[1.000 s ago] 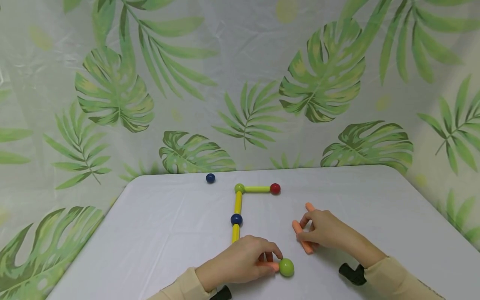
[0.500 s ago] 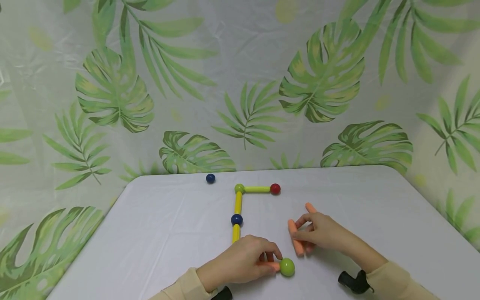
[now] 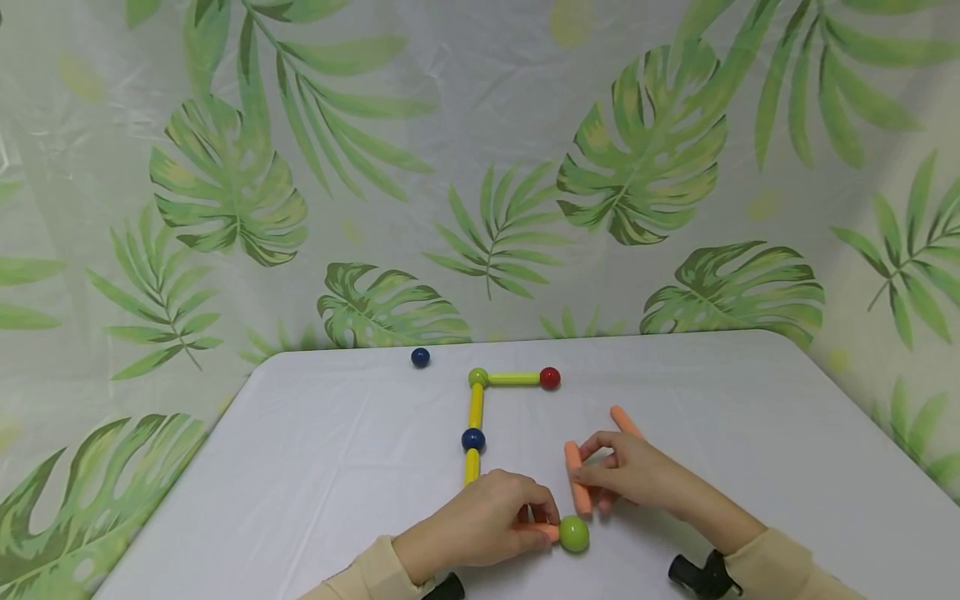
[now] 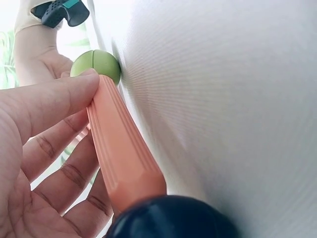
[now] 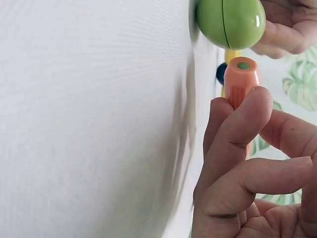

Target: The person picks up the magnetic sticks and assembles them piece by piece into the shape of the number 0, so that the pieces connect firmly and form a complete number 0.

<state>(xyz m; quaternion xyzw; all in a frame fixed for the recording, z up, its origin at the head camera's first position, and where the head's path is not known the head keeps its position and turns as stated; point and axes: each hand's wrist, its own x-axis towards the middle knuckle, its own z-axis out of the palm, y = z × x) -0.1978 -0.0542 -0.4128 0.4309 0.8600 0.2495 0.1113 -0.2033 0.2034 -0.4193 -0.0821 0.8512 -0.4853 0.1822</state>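
My left hand (image 3: 487,517) pinches a ribbed orange rod (image 4: 119,139) low over the white table. A large green ball (image 3: 574,533) sits at the rod's right end, and a dark blue ball (image 4: 171,218) is at the other end in the left wrist view. My right hand (image 3: 633,471) holds a second orange rod (image 3: 576,479) between thumb and fingers. Its near end, with a small green spot in it, points at the green ball from close by in the right wrist view. Behind the right hand lies a third orange rod (image 3: 624,419), partly covered.
Yellow rods (image 3: 476,406) run from a blue ball (image 3: 473,439) to a small green ball (image 3: 478,377). A lime rod (image 3: 513,378) joins that to a red ball (image 3: 550,378). A loose blue ball (image 3: 421,357) lies by the far edge. Leaf-patterned cloth hangs behind.
My right hand has moved left with its orange rod, bringing it nearer the large green ball and turning it more upright in the head view. The left hand has hardly moved.
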